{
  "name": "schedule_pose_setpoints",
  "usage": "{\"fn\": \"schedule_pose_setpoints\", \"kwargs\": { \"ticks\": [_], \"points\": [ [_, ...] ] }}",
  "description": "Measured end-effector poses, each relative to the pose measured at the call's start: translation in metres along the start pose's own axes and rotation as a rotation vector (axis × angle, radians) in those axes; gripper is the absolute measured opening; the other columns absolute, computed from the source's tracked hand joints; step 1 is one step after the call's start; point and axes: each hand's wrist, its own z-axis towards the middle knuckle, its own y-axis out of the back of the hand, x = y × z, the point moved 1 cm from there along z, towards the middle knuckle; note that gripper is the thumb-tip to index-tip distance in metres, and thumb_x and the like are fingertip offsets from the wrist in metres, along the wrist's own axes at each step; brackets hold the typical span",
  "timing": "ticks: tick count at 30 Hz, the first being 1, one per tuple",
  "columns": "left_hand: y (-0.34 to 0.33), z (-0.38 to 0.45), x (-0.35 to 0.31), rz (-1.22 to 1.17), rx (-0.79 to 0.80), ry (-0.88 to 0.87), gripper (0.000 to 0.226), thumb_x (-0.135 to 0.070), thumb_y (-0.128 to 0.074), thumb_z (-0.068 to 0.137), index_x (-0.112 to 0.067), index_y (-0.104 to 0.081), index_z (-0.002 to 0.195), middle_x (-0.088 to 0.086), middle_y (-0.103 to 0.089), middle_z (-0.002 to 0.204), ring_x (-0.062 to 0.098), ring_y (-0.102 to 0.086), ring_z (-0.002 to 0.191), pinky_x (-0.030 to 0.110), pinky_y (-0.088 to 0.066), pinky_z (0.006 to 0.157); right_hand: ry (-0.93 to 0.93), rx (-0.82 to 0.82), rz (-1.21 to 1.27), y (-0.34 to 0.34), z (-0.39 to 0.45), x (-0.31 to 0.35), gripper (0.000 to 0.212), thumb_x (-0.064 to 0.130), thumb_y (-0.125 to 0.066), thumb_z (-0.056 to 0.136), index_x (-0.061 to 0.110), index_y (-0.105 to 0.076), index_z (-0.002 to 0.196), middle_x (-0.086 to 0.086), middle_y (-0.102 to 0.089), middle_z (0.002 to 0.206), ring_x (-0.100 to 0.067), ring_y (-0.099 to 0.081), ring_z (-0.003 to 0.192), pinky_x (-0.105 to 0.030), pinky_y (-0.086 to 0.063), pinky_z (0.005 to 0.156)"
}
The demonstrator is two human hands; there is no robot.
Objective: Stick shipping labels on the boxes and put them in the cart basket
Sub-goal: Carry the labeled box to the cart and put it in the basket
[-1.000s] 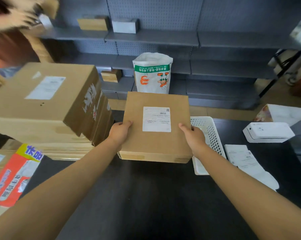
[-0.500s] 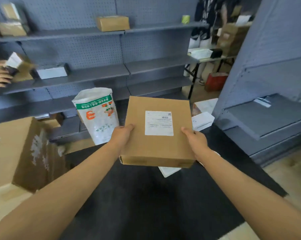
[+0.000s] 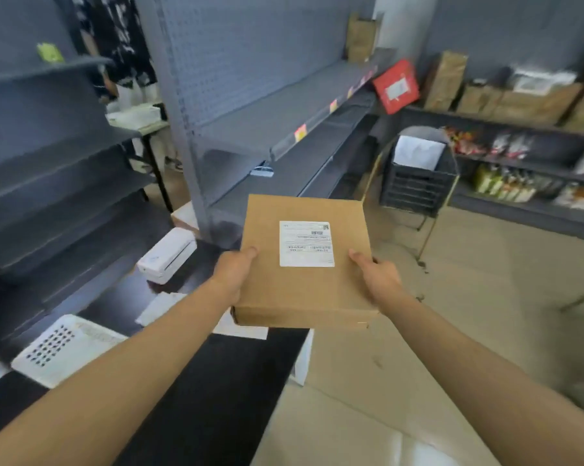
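Labelled box gripped between both hands' fingers; paper-filled cart basket well beyond.

The hands have swung the labelled box off the table toward the cart basket.

Box: plain brown cardboard. Label on its top: white, black print and barcode. Tabletop: black. Printer: white. Tray: white, rows of dark holes. Shelving: grey-blue, dotted pegboard back. Basket: black, slatted. Parcel on shelf: red, pale label. Floor: beige
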Motion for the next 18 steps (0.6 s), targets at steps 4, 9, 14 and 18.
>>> {"fn": "schedule_pose_setpoints", "kwargs": {
  "ticks": [4, 9, 14, 18],
  "points": [
    [-0.123, 0.008, -0.018, 0.026, 0.155, -0.014, 0.043, -0.039, -0.06, 0.091, -0.008, -0.058, 0.121, 0.011, -0.065, 0.117, 0.031, -0.061, 0.101, 0.041, -0.047, 0.09, -0.027, -0.151, 0.058, 0.102, 0.04, -0.018, 0.031, 0.05, -0.063, 0.084, 0.023, -0.06, 0.097, 0.005, -0.06, 0.085, -0.014, -0.056, 0.074, -0.029, -0.043, 0.071],
    [-0.243, 0.011, -0.025, 0.077, 0.321, 0.006, 0.04, -0.037, -0.06, 0.092, -0.008, -0.06, 0.119, 0.011, -0.067, 0.111, 0.027, -0.064, 0.091, 0.031, -0.048, 0.067, -0.091, -0.287, 0.081, 0.201, 0.079, -0.043, 0.033, 0.049, -0.061, 0.084, 0.019, -0.059, 0.071, 0.003, -0.061, 0.072, -0.018, -0.057, 0.072, -0.03, -0.045, 0.068],
    [-0.326, 0.035, -0.031, 0.153, 0.421, 0.032, 0.038, -0.035, -0.059, 0.093, -0.007, -0.062, 0.119, 0.012, -0.068, 0.112, 0.027, -0.065, 0.094, 0.032, -0.051, 0.073, -0.174, -0.348, 0.117, 0.254, 0.13, -0.065, 0.034, 0.05, -0.063, 0.082, 0.017, -0.062, 0.086, 0.004, -0.061, 0.08, -0.02, -0.058, 0.077, -0.029, -0.043, 0.07],
    [-0.381, 0.078, -0.04, 0.199, 0.475, 0.065, 0.034, -0.036, -0.059, 0.093, -0.01, -0.062, 0.114, 0.009, -0.068, 0.108, 0.021, -0.065, 0.083, 0.029, -0.05, 0.064, -0.223, -0.379, 0.118, 0.275, 0.195, -0.075, 0.039, 0.051, -0.064, 0.081, 0.015, -0.062, 0.094, -0.002, -0.062, 0.091, -0.023, -0.058, 0.083, -0.03, -0.044, 0.073]
  ]
}}
